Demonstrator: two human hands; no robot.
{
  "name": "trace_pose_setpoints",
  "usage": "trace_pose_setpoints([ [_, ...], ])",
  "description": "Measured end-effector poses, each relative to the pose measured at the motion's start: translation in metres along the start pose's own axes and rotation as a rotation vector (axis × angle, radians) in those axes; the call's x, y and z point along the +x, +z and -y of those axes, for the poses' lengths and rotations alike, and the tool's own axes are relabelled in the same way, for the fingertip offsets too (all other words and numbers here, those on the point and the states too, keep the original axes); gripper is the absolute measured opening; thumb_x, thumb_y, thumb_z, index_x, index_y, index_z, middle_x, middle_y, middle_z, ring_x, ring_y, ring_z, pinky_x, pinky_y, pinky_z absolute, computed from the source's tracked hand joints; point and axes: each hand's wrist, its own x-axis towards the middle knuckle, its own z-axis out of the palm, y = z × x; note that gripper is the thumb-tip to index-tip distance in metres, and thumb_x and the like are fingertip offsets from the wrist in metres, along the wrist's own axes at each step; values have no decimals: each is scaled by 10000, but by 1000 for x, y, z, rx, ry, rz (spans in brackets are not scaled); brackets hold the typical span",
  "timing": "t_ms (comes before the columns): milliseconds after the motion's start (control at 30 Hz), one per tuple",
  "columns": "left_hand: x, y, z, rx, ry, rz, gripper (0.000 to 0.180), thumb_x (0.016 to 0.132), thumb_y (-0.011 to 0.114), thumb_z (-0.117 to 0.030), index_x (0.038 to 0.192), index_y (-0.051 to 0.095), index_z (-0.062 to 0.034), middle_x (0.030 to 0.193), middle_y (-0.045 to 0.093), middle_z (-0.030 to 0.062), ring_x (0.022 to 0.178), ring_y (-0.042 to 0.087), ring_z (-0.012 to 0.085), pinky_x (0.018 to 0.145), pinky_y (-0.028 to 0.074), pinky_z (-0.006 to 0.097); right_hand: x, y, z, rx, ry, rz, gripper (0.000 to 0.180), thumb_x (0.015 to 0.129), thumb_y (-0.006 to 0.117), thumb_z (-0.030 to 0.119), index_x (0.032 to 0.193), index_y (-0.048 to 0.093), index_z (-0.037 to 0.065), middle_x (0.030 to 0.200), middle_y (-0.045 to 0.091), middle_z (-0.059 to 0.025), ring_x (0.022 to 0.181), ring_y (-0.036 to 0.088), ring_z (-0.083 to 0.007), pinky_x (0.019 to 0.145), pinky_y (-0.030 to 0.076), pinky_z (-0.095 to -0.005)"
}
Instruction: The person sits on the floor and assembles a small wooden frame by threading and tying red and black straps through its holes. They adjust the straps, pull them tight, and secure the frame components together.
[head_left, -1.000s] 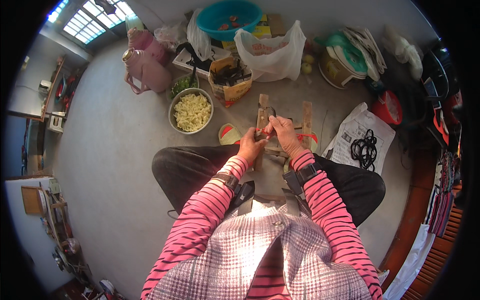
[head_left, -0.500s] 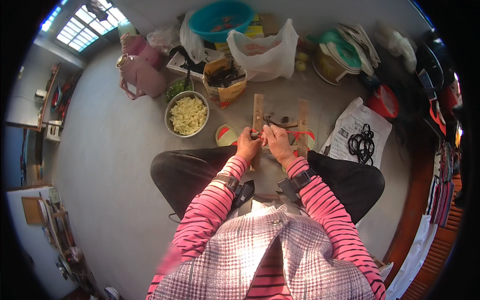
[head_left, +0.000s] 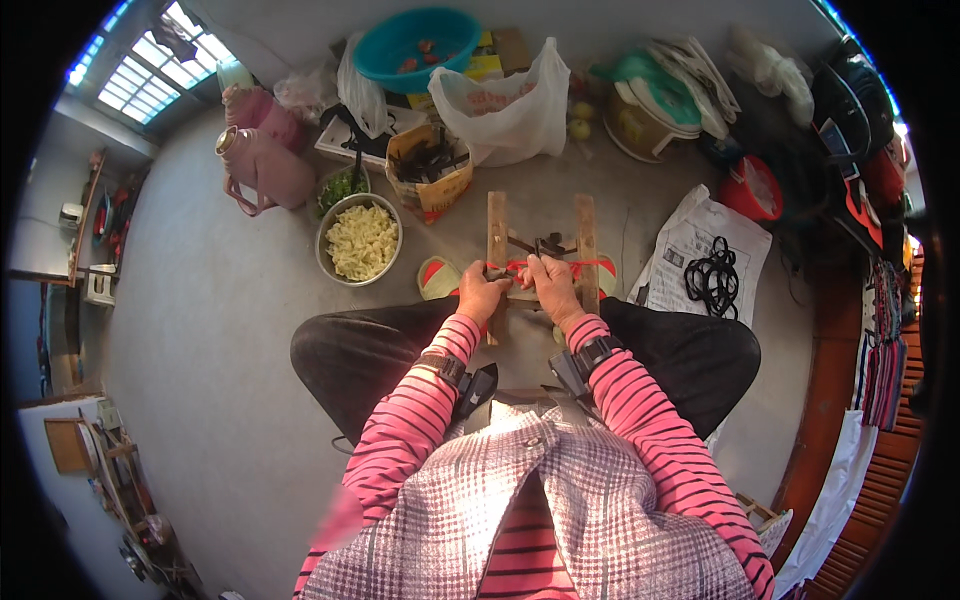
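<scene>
The left hand (head_left: pixel 482 294) pinches a small dark piece (head_left: pixel 496 272), the right hand (head_left: pixel 552 286) a thin dark stick (head_left: pixel 538 247) — what they are, I can't tell — near the red cord (head_left: pixel 588 263) crossing the wooden frame (head_left: pixel 497 222). A slack grip could drop either onto the floor (head_left: pixel 220 330).

Fisheye view from the person's head, looking down, hands (head_left: pixel 482 292) (head_left: pixel 551 283) in middle distance
</scene>
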Motion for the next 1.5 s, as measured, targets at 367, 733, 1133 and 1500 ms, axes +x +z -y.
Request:
trace_pose_setpoints([
  [367,2,1,7,135,26,-20,235,767,739,-50,953,614,21,819,650,81,747,617,152,689,513,311,-6,-8,-6,-253,-6,12,394,1013,508,256,734,594,-9,718,631,-51,712,582,-125,714,482,-294],
  [733,-1,-4,0,-161,-68,107,269,802,718,-36,1047,615,8,889,650,51,785,614,136,718,513,287,-9,-7,-36,-382,-29,24,347,970,532,284,792,631,4,762,641,-146,737,612,-275,727,476,-362],
  [1133,1,-2,4,-317,-74,170,247,852,689,-138,1052,627,-7,923,680,46,804,636,137,743,515,290,-3,3,-65,-216,86,31,336,997,516,256,839,626,-19,786,629,-36,769,556,-116,754,460,-297],
  [1500,-8,8,-6,160,95,-59,299,828,665,-251,984,629,1,870,685,159,832,653,276,778,508,379,-14,7,-51,92,241,-117,310,981,536,280,856,652,22,812,622,-4,724,534,-91,671,450,-263],
])
